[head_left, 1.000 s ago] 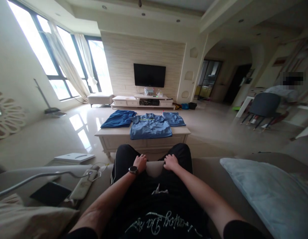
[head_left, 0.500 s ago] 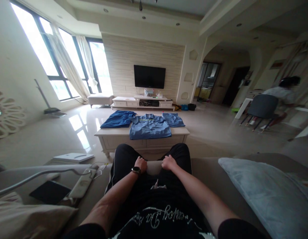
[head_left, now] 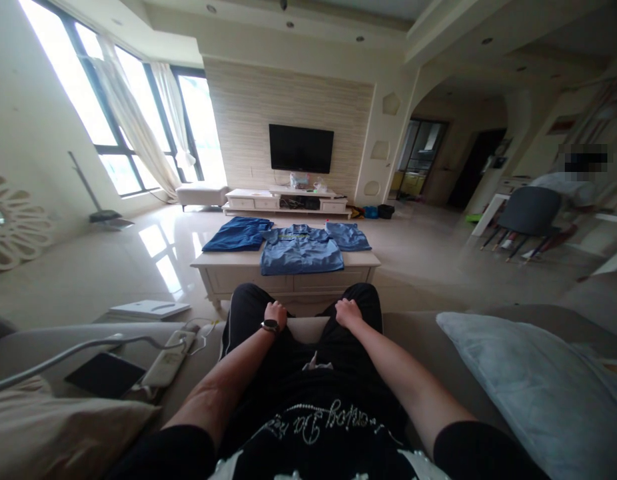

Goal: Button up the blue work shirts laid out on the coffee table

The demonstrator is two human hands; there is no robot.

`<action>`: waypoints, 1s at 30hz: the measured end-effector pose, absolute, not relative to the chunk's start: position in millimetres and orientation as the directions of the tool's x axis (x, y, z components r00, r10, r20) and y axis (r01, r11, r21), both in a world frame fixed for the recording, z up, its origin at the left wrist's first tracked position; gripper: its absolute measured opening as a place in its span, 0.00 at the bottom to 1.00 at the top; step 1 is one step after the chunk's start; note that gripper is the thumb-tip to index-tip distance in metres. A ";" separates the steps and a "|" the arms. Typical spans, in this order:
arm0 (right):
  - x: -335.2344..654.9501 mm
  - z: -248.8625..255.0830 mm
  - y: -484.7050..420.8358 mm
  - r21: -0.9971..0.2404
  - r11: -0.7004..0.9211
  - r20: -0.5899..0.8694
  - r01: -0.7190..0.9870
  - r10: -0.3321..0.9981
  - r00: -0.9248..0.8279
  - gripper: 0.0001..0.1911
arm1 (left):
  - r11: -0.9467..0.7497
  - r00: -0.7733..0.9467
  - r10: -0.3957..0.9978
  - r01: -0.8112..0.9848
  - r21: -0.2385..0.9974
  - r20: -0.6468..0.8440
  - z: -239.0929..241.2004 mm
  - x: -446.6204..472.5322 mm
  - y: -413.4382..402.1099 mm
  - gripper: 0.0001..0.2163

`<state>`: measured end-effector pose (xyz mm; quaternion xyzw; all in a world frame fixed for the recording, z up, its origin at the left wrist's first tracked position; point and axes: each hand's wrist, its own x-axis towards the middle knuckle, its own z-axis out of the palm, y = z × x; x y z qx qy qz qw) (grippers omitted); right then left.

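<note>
Resting hands: the left hand [head_left: 276, 313] and the right hand [head_left: 348, 311] are laid on the knees of the black trousers [head_left: 248, 300], at the front edge of the sofa [head_left: 418, 333].
Fingers: on both hands they are bent downward and kept together over the knees; whether cloth is pinched cannot be told.
Watch [head_left: 270, 326]: a dark, round one is worn on the left wrist.
Gap: only a narrow strip of floor [head_left: 428, 267] is left between the knees and the near edge of the coffee table [head_left: 248, 280].
Coffee table: pale and rectangular, with drawer fronts; its top is covered by three flat garments.
Garments: a mid-blue shirt [head_left: 299, 250] is spread in the middle, its hem hung over the near edge; a darker blue piece [head_left: 237, 235] is laid at the left and a smaller blue piece [head_left: 347, 236] at the right.
Open room: wide, glossy floor is seen to the left and right of the table.
Sofa clutter: a soft grey cushion [head_left: 528, 380] is set at the right; a white power strip [head_left: 164, 363] and a flat black tablet [head_left: 104, 375] are laid at the left.
</note>
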<state>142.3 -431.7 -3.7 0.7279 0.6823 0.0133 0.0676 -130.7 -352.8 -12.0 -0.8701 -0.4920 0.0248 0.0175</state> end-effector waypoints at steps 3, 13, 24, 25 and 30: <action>134.5 -5.7 -432.8 0.114 -0.060 -0.083 0.992 0.994 0.070 0.22 | -0.535 0.535 0.845 0.844 -0.045 -0.006 -11.2 -132.6 -357.2 0.17; 134.4 -10.6 -431.0 0.086 -0.094 -0.091 0.992 0.991 0.101 0.27 | -0.567 0.568 0.823 0.823 -0.023 0.030 -1.8 -161.7 -351.1 0.15; 134.1 -11.0 -435.4 0.078 -0.095 -0.034 0.992 0.995 0.098 0.25 | -0.519 0.521 0.853 0.853 -0.055 0.028 -5.7 -143.5 -358.6 0.15; 134.1 -11.3 -435.4 0.075 -0.095 -0.030 0.993 0.995 0.097 0.25 | -0.521 0.524 0.851 0.851 -0.056 0.039 -5.9 -144.2 -360.9 0.15; 134.1 -13.5 -434.9 0.062 -0.092 -0.014 0.994 0.996 0.093 0.25 | -0.523 0.526 0.849 0.851 -0.053 0.060 -2.2 -155.0 -361.3 0.18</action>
